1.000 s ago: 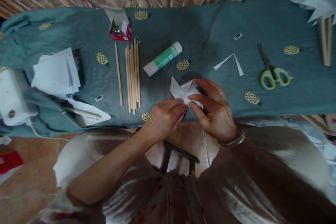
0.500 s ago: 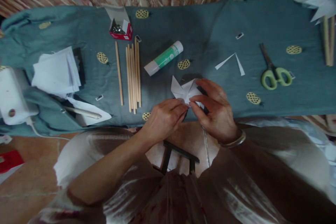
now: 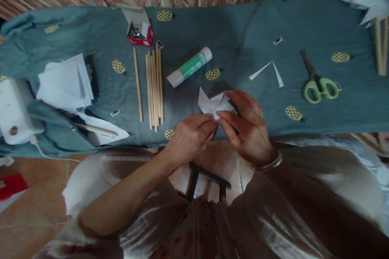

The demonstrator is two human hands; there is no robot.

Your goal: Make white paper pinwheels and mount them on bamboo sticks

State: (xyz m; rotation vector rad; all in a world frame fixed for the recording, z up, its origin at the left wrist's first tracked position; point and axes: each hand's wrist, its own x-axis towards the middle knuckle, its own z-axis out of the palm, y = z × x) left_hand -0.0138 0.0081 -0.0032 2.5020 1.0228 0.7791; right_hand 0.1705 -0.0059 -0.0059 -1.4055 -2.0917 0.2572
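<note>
Between my hands, near the table's front edge, is a white paper pinwheel (image 3: 216,103) with folded, pointed blades. My left hand (image 3: 193,135) is closed on its lower left edge, fingers curled under and thumb pressed in. My right hand (image 3: 247,127) grips the right side, with index finger and thumb close to the pinwheel's middle. The fingers hide the lower part of the paper. Just beyond it lies a green and white glue stick (image 3: 191,66). Two thin paper strips (image 3: 277,73) rest to the right, near green-handled scissors (image 3: 319,89).
Several wooden sticks (image 3: 154,89) lie left of the glue stick, below a red box of metal pins (image 3: 140,34). A stack of white paper (image 3: 65,85) and a white power strip (image 3: 15,111) are far left. Finished-looking pinwheels (image 3: 372,2) on sticks lie far right.
My right index finger and thumb have shifted slightly left across the pinwheel's middle. My left hand and the things on the table stay where they were.
</note>
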